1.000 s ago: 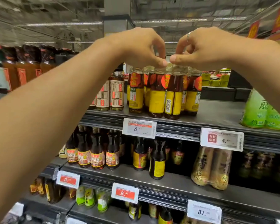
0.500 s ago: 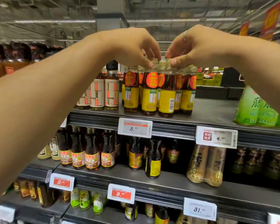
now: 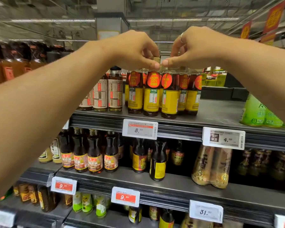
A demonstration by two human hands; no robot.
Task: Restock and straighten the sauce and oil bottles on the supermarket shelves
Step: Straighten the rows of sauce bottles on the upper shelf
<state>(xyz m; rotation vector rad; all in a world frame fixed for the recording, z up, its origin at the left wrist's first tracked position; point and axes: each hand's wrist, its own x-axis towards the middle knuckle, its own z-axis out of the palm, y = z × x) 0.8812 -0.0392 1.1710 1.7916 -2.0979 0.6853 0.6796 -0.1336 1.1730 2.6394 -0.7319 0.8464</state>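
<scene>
From the head camera, both hands are raised to the top shelf (image 3: 220, 112) and meet above a cluster of yellow-labelled bottles (image 3: 152, 94) that stands near the shelf's front edge; the left hand (image 3: 132, 50) has its fingers curled down with the thumb tip pinching at a bottle cap (image 3: 156, 60) in the front row; the right hand (image 3: 196, 48), with a ring on one finger, is curled the same way and its thumb and fingertips pinch at the neighbouring bottle top, though the cap itself is mostly hidden beneath the fingers; the two thumbs come nearly together over the middle bottles; the bottles stand upright and packed side by side, each with a round red sticker above a yellow label; just to their left stands a group of white-labelled bottles (image 3: 114, 94), upright and close to the yellow group; well to the right on the same shelf are green bottles (image 3: 253, 112), with bare shelf between them and the cluster; a price tag (image 3: 139, 129) reading 8.50 hangs on the shelf edge below the cluster, and a second tag (image 3: 223, 138) hangs further right; the shelf below carries dark bottles with brown labels (image 3: 95, 152), two dark bottles with yellow labels (image 3: 157, 163) and a pair of gold bottles (image 3: 211, 167); both forearms cross the frame and cover part of the shelves on the left and right.
</scene>
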